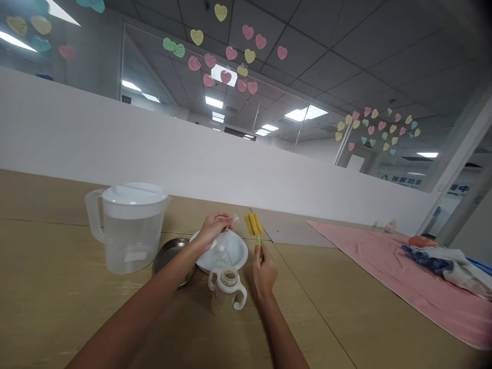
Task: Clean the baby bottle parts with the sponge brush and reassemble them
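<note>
- Seemingly handling parts: left hand pinches small clear piece by white bowl.
- Right hand grips sponge brush, sponge up.
- Uncapped bottle stands nearer; inserting brush would need alignment.

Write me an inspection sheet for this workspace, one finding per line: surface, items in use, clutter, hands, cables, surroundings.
Surface: tan table with visible seams; pink cloth over its right part.
Items in use: yellow sponge brush; two-handled bottle, upright, open-topped; white bowl holding clear pieces, details unclear; metal dish; lidded pitcher.
Clutter: heaped fabric items on the pink cloth.
Hands: left hand pinches a small clear item, too indistinct to identify; right hand grips the brush's green handle.
Cables: nothing seen.
Surroundings: white partition behind the table, glass above it with heart-shaped notes.
</note>
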Demonstrator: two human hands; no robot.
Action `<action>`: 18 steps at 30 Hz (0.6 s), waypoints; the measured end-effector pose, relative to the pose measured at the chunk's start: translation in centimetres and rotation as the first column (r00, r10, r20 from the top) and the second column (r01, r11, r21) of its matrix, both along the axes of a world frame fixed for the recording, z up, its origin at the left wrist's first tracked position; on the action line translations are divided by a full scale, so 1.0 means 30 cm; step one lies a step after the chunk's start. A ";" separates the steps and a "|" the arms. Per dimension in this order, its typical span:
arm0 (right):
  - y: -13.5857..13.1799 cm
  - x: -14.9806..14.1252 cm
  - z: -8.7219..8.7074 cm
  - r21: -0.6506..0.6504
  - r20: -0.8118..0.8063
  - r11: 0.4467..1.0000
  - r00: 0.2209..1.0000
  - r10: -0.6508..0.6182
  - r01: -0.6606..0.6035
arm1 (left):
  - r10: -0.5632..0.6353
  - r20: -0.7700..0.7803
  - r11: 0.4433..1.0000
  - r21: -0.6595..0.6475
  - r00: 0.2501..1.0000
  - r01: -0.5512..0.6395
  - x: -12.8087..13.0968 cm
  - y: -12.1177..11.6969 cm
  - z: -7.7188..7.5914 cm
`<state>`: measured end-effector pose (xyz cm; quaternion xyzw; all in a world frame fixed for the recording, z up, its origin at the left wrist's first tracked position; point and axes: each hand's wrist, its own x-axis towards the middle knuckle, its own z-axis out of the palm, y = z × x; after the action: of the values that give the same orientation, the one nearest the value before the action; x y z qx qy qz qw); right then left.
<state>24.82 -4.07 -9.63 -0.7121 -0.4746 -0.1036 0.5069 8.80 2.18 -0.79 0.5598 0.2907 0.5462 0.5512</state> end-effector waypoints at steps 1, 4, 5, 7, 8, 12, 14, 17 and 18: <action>0.003 0.000 -0.004 0.005 0.031 1.000 0.999 0.022 -0.022 | -0.011 -0.020 1.000 0.014 1.000 0.012 0.003 -0.004 0.001; 0.010 0.003 -0.019 0.063 0.121 0.995 0.990 0.067 -0.075 | -0.038 -0.094 0.997 0.062 0.995 0.044 0.009 -0.013 0.002; 0.012 0.006 -0.025 0.084 0.142 0.994 0.988 0.061 -0.073 | -0.042 -0.120 0.996 0.078 0.992 0.052 0.008 -0.014 0.003; 0.016 0.014 -0.034 0.109 0.184 0.992 0.982 0.047 -0.068 | -0.053 -0.181 0.991 0.107 0.982 0.074 0.001 -0.011 0.004; 0.017 0.019 -0.037 0.114 0.207 0.991 0.977 0.044 -0.069 | -0.068 -0.219 0.989 0.118 0.973 0.095 -0.005 -0.009 0.004; 0.018 0.028 -0.042 0.127 0.282 0.987 0.957 0.062 -0.101 | -0.160 -0.366 0.970 0.113 0.917 0.214 -0.033 0.001 0.003; 0.017 0.025 -0.039 0.135 0.297 0.983 0.952 0.076 -0.120 | -0.153 -0.401 0.969 0.119 0.903 0.217 -0.042 0.005 0.003; 0.016 0.017 -0.032 0.159 0.286 0.979 0.955 0.081 -0.130 | -0.042 -0.422 0.978 0.167 0.906 0.123 -0.041 0.009 0.005; 0.015 0.014 -0.029 0.171 0.280 0.976 0.956 0.083 -0.135 | 0.004 -0.423 0.979 0.185 0.906 0.082 -0.037 0.010 0.005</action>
<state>25.24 -3.62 -10.51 -0.6128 -0.5664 -0.2164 0.5069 7.68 2.47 -0.65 0.7222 0.3358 0.4275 0.4276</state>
